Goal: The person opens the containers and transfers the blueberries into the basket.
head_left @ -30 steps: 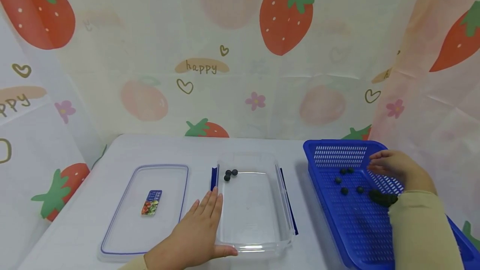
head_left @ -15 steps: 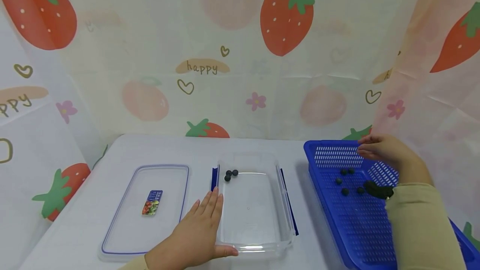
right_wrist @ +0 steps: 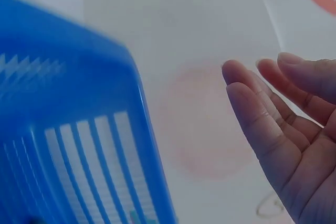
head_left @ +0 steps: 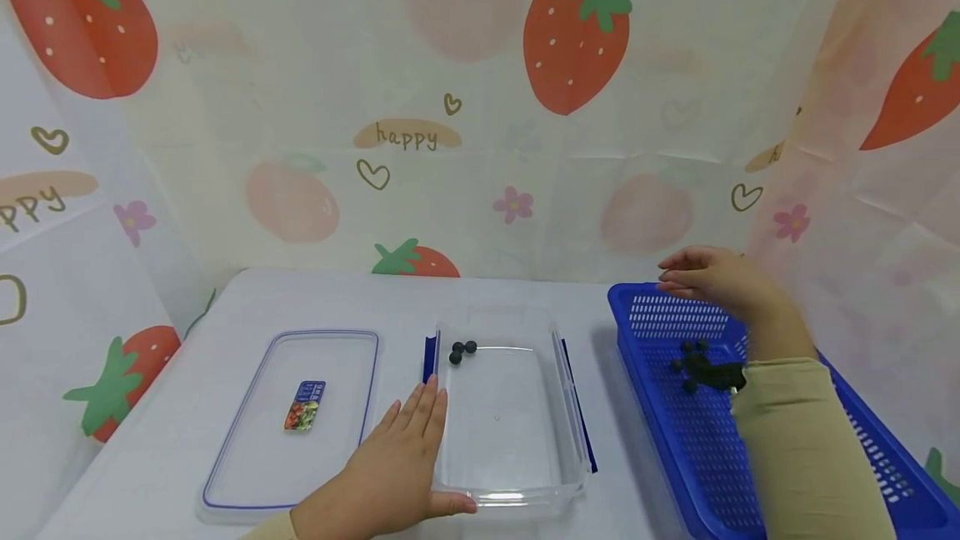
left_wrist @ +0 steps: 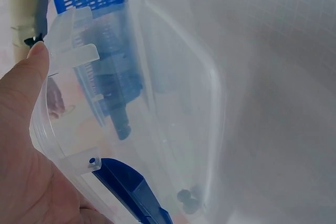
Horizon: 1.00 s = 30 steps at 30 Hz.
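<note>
My left hand [head_left: 386, 465] lies with straight fingers along the left side of a clear plastic food container [head_left: 495, 494], its thumb at the near rim. In the left wrist view, that hand [left_wrist: 23, 119] touches the container's edge. Several blueberries [head_left: 456, 348] lie in the container's far left corner. Above the far end of a blue plastic basket [head_left: 637, 407] hangs my right hand [head_left: 720, 283]. The right wrist view shows its fingers [right_wrist: 257, 124] loosely bent, with nothing visible between them. More blueberries [head_left: 688, 387] lie in the basket, partly hidden by a dark device under the right wrist.
A clear lid [head_left: 247, 473] with a blue edge and a printed label [head_left: 304, 405] lies left of the container. Blue side clasps [head_left: 429, 357] hang open on the container. Behind the white table [head_left: 337, 298] hangs a strawberry-patterned curtain [head_left: 480, 190].
My right hand has risen from inside the basket and moved left, over its far rim. The left hand, container and lid have stayed in place.
</note>
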{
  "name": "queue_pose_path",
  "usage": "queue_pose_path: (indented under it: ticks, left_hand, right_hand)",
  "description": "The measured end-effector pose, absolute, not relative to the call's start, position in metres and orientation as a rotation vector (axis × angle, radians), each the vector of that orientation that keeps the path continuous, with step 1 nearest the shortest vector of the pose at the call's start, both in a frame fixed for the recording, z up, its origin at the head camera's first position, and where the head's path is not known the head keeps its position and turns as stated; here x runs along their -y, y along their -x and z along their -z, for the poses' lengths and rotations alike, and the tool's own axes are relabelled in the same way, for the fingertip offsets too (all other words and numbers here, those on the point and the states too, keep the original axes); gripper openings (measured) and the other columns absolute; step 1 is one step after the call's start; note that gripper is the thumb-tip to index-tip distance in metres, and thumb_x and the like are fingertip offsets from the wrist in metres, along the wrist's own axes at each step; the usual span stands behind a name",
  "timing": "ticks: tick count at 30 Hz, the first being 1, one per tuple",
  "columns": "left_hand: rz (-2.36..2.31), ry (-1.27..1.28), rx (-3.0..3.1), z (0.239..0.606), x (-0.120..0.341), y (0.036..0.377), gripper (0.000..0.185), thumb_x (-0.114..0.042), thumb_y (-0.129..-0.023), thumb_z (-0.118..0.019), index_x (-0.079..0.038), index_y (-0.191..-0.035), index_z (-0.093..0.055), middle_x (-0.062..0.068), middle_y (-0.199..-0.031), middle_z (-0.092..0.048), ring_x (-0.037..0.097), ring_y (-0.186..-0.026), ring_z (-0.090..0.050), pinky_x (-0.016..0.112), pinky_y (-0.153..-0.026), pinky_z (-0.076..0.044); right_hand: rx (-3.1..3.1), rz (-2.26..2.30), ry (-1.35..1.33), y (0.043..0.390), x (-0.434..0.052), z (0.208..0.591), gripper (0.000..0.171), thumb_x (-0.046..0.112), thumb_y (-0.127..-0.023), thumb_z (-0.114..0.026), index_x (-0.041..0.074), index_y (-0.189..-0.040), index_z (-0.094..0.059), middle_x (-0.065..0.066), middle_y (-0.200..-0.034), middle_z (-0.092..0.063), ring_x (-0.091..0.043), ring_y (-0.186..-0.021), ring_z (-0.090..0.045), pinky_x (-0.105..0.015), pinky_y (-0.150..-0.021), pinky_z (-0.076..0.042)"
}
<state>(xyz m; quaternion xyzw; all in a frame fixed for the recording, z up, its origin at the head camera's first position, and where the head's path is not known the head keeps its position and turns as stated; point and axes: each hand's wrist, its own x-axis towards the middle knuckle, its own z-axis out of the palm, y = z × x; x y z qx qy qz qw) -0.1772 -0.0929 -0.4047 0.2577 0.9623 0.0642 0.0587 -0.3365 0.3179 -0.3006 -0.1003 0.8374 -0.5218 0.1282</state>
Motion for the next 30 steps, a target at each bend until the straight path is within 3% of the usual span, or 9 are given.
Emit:
queue_pose_path:
  ticks: [5,15,30]
  left_hand:
    - [-0.198,-0.787,-2.926,0.406,0.093,0.177,0.114,-0.081,-0.07,-0.039,0.004,-0.143,-0.018,0.022,-0.15,-0.013,0.033,-0.138,-0.01,0.052,-0.106,-0.021]
    - [-0.208,-0.801,-2.935,0.408,0.093,0.177,0.115,-0.082,-0.07,-0.04,0.004,-0.143,-0.018,0.022,-0.15,-0.013,0.033,-0.138,-0.01,0.052,-0.106,-0.021]
    - [-0.201,-0.781,-2.914,0.404,0.093,0.178,0.119,-0.087,-0.066,-0.031,0.002,-0.144,-0.019,0.02,-0.15,-0.014,0.032,-0.138,-0.012,0.053,-0.104,-0.023]
  right_hand:
    - [-2.426,1.525,0.374,0.343,-0.288,0.303,0.032,0.003,-0.094,-0.048,-0.013,-0.122,-0.041,-0.018,-0.111,-0.054,-0.019,-0.101,-0.061,-0.034,-0.088,-0.046]
    - [-2.436,1.488,0.407,0.352,-0.229,0.305,0.026,0.006,-0.09,-0.056,-0.004,-0.114,-0.053,-0.021,-0.111,-0.056,-0.026,-0.101,-0.06,-0.034,-0.084,-0.049]
    - [-2.289,1.469,0.477,0.359,-0.149,0.325,0.022,0.004,-0.088,-0.058,-0.003,-0.109,-0.056,-0.022,-0.106,-0.057,-0.024,-0.094,-0.063,-0.035,-0.083,-0.05]
